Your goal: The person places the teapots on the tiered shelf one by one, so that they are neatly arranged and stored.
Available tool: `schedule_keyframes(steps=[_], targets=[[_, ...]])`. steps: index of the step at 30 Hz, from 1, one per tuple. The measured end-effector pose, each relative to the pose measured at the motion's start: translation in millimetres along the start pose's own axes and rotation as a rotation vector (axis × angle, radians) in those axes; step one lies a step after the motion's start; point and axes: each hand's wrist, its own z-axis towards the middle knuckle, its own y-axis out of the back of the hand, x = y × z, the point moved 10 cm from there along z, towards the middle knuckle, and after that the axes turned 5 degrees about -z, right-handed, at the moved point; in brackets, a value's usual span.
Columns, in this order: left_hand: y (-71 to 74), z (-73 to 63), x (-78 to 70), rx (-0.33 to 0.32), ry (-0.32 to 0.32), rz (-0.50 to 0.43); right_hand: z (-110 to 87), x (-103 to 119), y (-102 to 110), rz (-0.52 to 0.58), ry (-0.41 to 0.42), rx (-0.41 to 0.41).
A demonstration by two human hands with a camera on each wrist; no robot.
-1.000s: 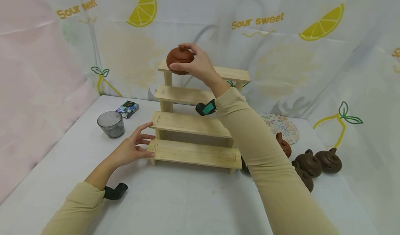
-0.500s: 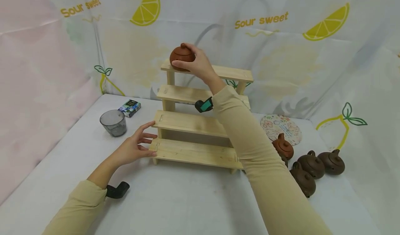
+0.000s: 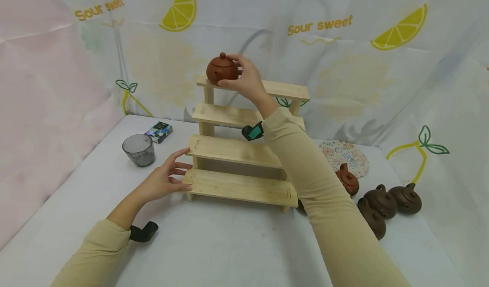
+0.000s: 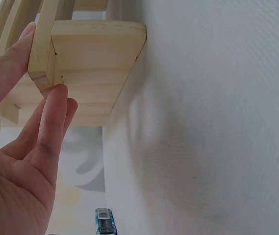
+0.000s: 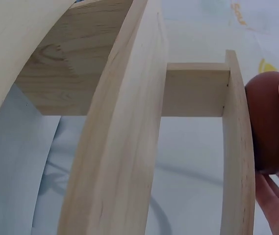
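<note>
A reddish-brown clay teapot [image 3: 219, 71] sits upright at the left end of the top board of a stepped wooden display stand [image 3: 237, 149]. My right hand [image 3: 247, 78] holds it from the right, thumb low on its front and fingers behind the lid. A short stub of its handle shows beside that palm. In the right wrist view the teapot [image 5: 271, 125] is against the top board, partly cut off by the frame edge. My left hand [image 3: 162, 181] grips the stand's lower left end; in the left wrist view, thumb and fingers are around a board end [image 4: 42, 63].
Several dark brown teapots [image 3: 382, 202] and another reddish one [image 3: 348, 181] stand at the right, partly behind my right sleeve. A floral round mat [image 3: 345, 155] lies behind them. At the left are a grey glass cup [image 3: 139, 150] and a small blue box [image 3: 159, 132].
The teapot has come down onto the top board and turned slightly, so its spout hole faces front. My right thumb has slid back to the right along it. My left hand stays put.
</note>
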Motion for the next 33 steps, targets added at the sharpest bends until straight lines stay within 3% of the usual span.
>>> schedule_keyframes(steps=[4, 10, 22, 33], targets=[[-0.3, -0.1, 0.4, 0.004, 0.001, -0.005, -6.9, -3.3, 3.7, 0.011, -0.04, -0.002], [1.3, -0.1, 1.2, -0.002, 0.009, 0.009, -26.2, -3.9, 18.6, 0.047, -0.016, -0.02], [-0.6, 0.6, 4.4, -0.003, 0.015, 0.005, -87.5, 10.1, 64.9, 0.158, 0.055, -0.082], [-1.1, 2.6, 5.3, 0.006, 0.014, 0.013, -135.2, 1.8, 101.1, 0.117, 0.111, -0.133]])
